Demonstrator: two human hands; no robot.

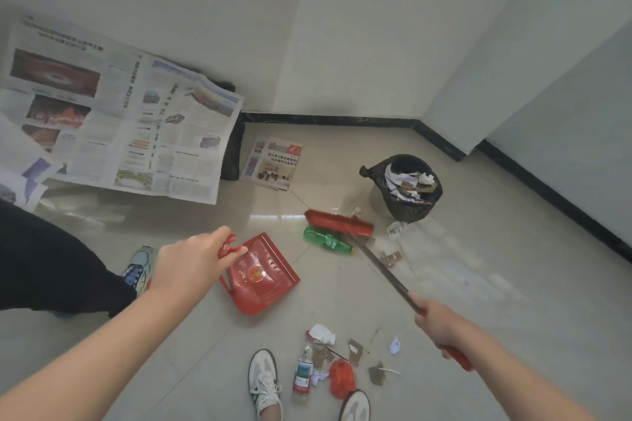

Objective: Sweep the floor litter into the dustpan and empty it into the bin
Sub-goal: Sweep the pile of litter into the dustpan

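Head view, bin (403, 212) holding paper scraps, seemingly empty dustpan (263, 275) gripped by left hand (191, 256), right hand (441, 325) clasping broom (342, 224)

Printed matter, legibility poor throughout.

1. Folded newspaper (272, 162) on the floor by the wall: red masthead and a dark Chinese headline, characters too blurred to read.
2. Large open newspaper (126, 120), spread at left: columns, photos and vertical Chinese headings, none readable.
3. Small white paper scrap (395, 230) beside the bin: dark handwritten marks, illegible.
4. Clear bottle (302, 373) near the shoes: red and green label, text unreadable.
5. Green bottle (326, 240): white label marking, unreadable.
6. Dustpan (263, 275): round emblem, no legible lettering.
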